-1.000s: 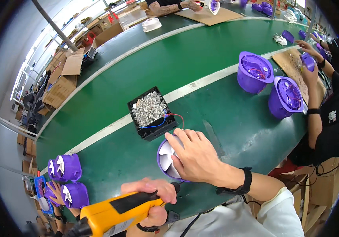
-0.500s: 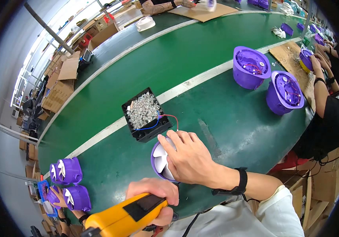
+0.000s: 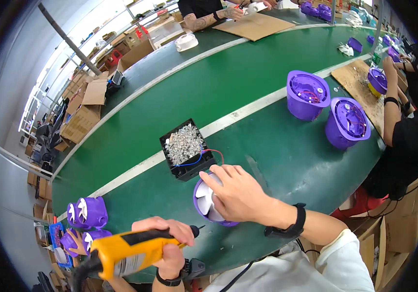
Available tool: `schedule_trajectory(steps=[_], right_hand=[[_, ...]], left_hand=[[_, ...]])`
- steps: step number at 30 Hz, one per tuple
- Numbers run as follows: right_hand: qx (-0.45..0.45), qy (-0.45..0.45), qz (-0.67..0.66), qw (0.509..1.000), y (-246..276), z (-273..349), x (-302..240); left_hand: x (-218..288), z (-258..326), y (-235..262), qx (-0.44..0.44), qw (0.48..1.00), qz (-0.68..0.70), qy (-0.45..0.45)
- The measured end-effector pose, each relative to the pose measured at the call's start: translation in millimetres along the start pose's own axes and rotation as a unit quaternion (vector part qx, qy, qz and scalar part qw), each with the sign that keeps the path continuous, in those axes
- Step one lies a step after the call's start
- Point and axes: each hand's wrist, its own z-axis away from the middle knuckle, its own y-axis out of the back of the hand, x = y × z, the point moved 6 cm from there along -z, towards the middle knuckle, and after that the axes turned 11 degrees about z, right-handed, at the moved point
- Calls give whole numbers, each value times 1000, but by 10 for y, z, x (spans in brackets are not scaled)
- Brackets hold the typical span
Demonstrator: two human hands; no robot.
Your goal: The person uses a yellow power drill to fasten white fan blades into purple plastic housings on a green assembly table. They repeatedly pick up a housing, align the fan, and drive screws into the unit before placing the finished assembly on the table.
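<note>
The right hand point(image 3: 240, 197) lies spread, grip flat on the purple fan housing point(image 3: 209, 204) on the green bench point(image 3: 277, 160), beside the black screw tray point(image 3: 187, 148). The left hand point(image 3: 163, 243) grips a yellow electric screwdriver point(image 3: 131, 250), its tip near the housing; driving a screw seems in hand, needing tip alignment.

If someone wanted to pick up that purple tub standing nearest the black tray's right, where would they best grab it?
Probably the purple tub is best taken by its outer side wall, from above and the near side. It stands upright with its mouth open, and red wires lie inside, so reaching into it looks risky.
</note>
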Motion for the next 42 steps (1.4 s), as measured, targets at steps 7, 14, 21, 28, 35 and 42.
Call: schedule_trajectory(steps=[7, 14, 21, 28, 35, 42], right_hand=[[-44, -74, 24, 996, 65, -25, -159], [-161, 105, -41, 981, 206, -10, -83], [-72, 2, -10, 997, 133, 14, -58], [-56, -9, -8, 998, 83, 49, -44], [-49, -9, -8, 999, 69, 66, -19], [-37, -23, -22, 999, 83, 67, -9]], left_hand=[[72, -28, 238, 49, 997, -34, -43], [40, -88, 227, 29, 999, 19, -29], [-139, 7, 45, -20, 992, 117, 47], [-207, -7, -89, -62, 985, 152, 49], [-270, -84, -232, -53, 996, 33, 58], [-296, -85, -364, -127, 990, 29, 56]])
